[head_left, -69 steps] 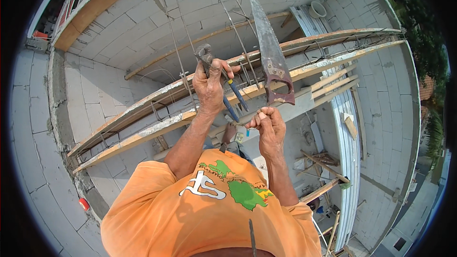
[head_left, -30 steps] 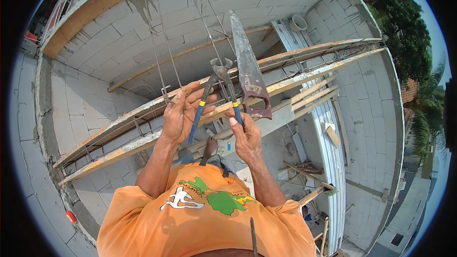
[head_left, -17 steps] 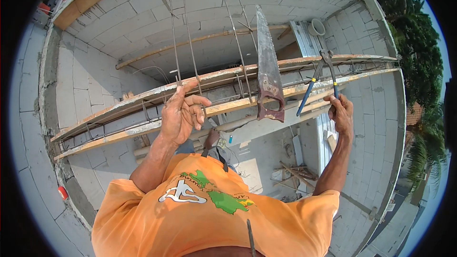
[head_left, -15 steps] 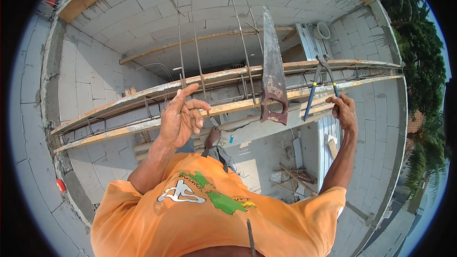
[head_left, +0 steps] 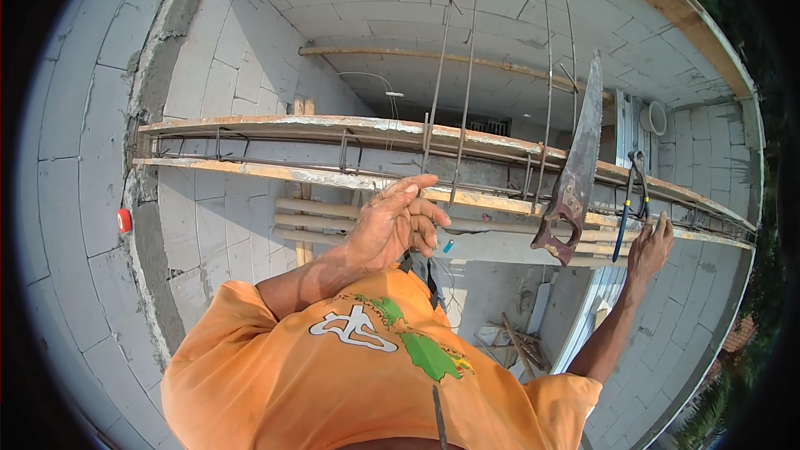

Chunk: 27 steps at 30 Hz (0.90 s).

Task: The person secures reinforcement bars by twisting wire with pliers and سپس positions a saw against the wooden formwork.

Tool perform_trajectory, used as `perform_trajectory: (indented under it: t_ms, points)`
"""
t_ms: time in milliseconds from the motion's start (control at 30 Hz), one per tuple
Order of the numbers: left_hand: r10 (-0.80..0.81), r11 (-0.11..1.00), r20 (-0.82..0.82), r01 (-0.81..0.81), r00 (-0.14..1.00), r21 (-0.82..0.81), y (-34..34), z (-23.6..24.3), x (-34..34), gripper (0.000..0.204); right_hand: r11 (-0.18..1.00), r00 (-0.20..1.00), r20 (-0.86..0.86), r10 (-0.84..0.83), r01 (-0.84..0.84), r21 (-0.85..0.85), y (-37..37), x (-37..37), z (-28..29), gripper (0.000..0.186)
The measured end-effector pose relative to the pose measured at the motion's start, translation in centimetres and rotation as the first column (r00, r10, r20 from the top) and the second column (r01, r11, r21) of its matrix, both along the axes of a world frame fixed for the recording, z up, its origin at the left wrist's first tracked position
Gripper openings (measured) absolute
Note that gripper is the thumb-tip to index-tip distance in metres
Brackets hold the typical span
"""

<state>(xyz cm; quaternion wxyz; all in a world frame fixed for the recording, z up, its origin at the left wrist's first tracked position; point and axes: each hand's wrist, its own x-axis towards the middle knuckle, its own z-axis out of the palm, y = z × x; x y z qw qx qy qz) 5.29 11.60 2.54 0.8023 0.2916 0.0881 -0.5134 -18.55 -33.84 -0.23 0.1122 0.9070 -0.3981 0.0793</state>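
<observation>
Head view: the left hand was raised in front of the wooden formwork beam, its fingers loosely curled and released, grasping nothing. Two vertical steel reinforcement bars rose just beyond the fingertips; whether the fingertips touched them could not be told.

The right hand was extended well apart from the left hand, at the far side of the beam. Its fingers were spread and released. The end-cutting pliers, with dark handles, hung over the formwork edge just beside and above these fingers; contact between the fingertips and the handles could not be confirmed.

A hand saw with a rusty blade and a brown handle stood upright between the two hands, nearer the right-hand fingers, leaning on the beam with the handle lowermost.

Grey block walls lay behind the beam, beyond both sets of fingers. The orange shirt filled the lower area below the hands.
</observation>
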Motion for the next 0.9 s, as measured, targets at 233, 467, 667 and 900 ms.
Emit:
perform_trajectory:
  t_ms: [233, 467, 667, 900]
  points:
    - [-0.087, 0.995, 0.42, 0.062, 0.903, 0.072, -2.1, -0.7, -1.5, 0.038, 0.254, 0.844, 0.536, 0.031, -0.525, 0.812, 29.9, 9.6, 7.1, 0.024]
    - [-0.39, 0.92, 0.673, 0.229, 0.628, 0.319, -1.9, -0.3, 1.4, 0.05, 0.411, 0.687, 0.715, -0.132, -0.618, 0.67, 35.7, 9.6, 5.5, 0.018]
    - [-0.31, 0.949, 0.855, -0.077, -0.415, 0.307, 2.1, 0.0, 6.8, 0.063, 0.606, 0.688, 0.618, -0.38, -0.32, 0.728, 34.9, 7.2, 6.0, 0.017]
    - [-0.725, 0.683, 0.646, -0.135, -0.238, 0.718, 1.8, -1.0, 8.8, 0.045, 0.849, 0.907, 0.422, 0.013, -0.232, 0.474, 36.5, 9.9, 6.1, 0.014]
